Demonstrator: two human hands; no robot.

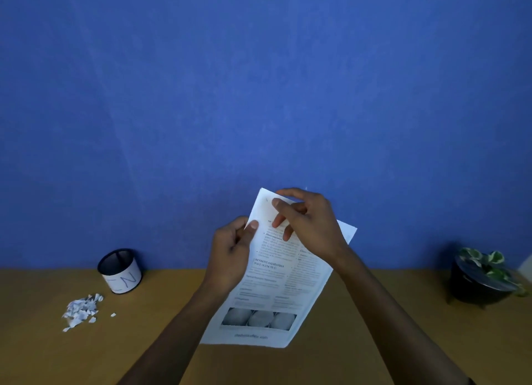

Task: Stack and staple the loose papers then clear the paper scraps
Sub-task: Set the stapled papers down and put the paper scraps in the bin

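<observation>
A stack of printed papers is held up off the wooden table, tilted, with text and three grey pictures near its lower edge. My left hand pinches the stack's left edge between thumb and fingers. My right hand rests over the top of the stack, fingers touching the upper left corner. A heap of white paper scraps lies on the table at the left. No stapler is in view.
A black mesh cup with a white label stands behind the scraps near the blue wall. A black pot with a green and white plant sits at the far right. The wooden table runs along the wall.
</observation>
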